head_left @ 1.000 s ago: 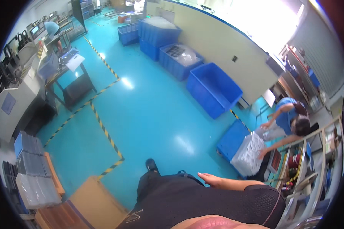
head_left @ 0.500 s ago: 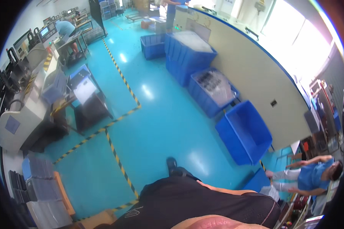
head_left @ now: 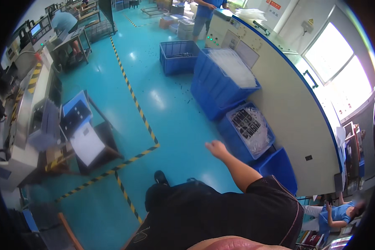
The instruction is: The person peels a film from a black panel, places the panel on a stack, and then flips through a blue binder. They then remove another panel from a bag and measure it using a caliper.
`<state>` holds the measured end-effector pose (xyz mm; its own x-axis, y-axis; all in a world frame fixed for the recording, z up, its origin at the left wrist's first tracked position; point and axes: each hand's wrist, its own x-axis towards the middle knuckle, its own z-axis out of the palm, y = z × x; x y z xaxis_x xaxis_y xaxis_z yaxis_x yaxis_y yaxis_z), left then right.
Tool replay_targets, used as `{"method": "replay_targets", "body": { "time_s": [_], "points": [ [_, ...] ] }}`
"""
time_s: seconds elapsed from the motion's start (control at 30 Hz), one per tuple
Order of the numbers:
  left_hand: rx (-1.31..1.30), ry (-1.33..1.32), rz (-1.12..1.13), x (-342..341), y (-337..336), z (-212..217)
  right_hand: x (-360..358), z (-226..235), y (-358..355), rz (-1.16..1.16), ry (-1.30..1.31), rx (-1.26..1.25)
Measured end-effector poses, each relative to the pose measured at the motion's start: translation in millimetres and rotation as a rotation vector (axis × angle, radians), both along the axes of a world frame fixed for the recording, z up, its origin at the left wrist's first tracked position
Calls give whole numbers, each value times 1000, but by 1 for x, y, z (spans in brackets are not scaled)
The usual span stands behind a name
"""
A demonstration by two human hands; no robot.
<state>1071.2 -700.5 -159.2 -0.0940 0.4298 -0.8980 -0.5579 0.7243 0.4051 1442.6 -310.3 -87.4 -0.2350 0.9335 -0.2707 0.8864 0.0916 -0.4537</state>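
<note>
My right hand (head_left: 216,148) reaches out in front of my body above the blue-green floor. Its fingers look curled in, and nothing shows in them. It touches nothing. Nearest to it is a blue bin (head_left: 241,146) holding black parts (head_left: 246,123) and clear plastic sheeting (head_left: 260,143). Beside my right sleeve stands another blue bin (head_left: 281,168), partly hidden by the sleeve. My left hand is out of view.
Taller blue bins (head_left: 212,89) with white trays (head_left: 233,66) stand along a long cream machine (head_left: 287,104). Another blue bin (head_left: 179,64) is farther off. Yellow-black tape (head_left: 134,98) marks the floor. Left are a work table (head_left: 87,143) and machines. Co-workers (head_left: 205,16) (head_left: 339,214) stand nearby.
My right arm has swung forward from beside my body, bringing the hand into plain view. I have moved forward, and the bins on the right now appear closer.
</note>
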Motion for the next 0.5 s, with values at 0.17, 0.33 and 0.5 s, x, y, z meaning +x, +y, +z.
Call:
{"method": "replay_targets", "body": {
  "time_s": [0.17, 0.33, 0.5],
  "points": [
    [17, -95, -160, -65, 124, 66, 64, -117, 16, 495, -684, -277],
    [156, -250, 30, -158, 262, 119, 46, -163, 100, 338, -325, -775],
    [707, -340, 720, -282, 418, 116, -81, -150, 308, 275, -162, -854]
  ]
}}
